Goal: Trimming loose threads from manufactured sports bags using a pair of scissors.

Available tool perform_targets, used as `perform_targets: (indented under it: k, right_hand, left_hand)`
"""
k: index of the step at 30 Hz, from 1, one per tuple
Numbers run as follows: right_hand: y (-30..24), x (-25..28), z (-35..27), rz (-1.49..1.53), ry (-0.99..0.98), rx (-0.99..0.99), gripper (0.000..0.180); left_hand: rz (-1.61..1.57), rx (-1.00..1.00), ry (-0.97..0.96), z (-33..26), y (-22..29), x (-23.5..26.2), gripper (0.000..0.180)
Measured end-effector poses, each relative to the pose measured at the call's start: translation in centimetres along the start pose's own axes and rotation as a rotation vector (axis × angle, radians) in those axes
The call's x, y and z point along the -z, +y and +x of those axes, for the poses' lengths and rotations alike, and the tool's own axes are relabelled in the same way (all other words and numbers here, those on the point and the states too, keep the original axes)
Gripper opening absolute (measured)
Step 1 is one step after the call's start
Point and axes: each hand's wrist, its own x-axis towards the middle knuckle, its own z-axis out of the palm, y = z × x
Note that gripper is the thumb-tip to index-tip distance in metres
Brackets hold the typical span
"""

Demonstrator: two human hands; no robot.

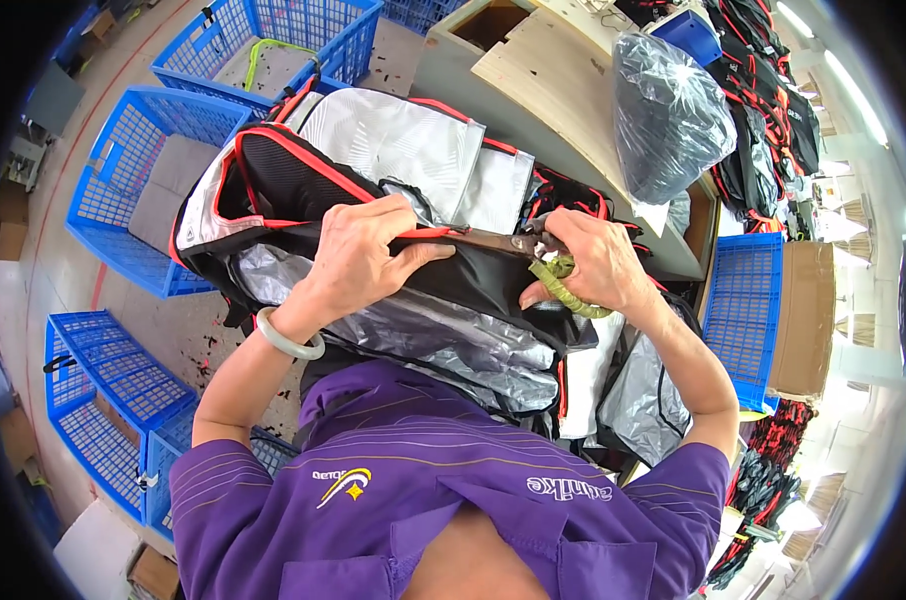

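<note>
Left hand [358,250]: clamped over the red-piped edge of the black, silver and white fabric backpack [393,200], pinning it down.
Right hand [593,262]: closed around the green-wrapped handles of the rusty metal scissors [508,243].
Scissors axis: nearly level, blades pointing toward the left hand, tips just beside its fingers.
Backpack: on the lap, below both hands, with the piped seam running left to right.
Nearer hand: the right, already on the tool.
Surroundings: blue plastic crates [123,190], grey counter [533,130].

Blue crates [123,170] (mesh-sided) ring the concrete floor [63,270]
</note>
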Motion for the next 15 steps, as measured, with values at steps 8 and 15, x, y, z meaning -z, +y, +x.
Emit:
perform_targets:
  k: [8,15]
  right_hand:
    - [-0.40,0.16,-0.04,-0.066,0.082,-0.003,0.067]
    - [-0.08,0.21,0.05,-0.051,0.086,0.041,0.061]
  left_hand:
    - [0.012,0.023,-0.052,0.15,0.25,0.10,0.028]
    - [0.022,0.024,-0.061,0.11,0.11,-0.03,0.028]
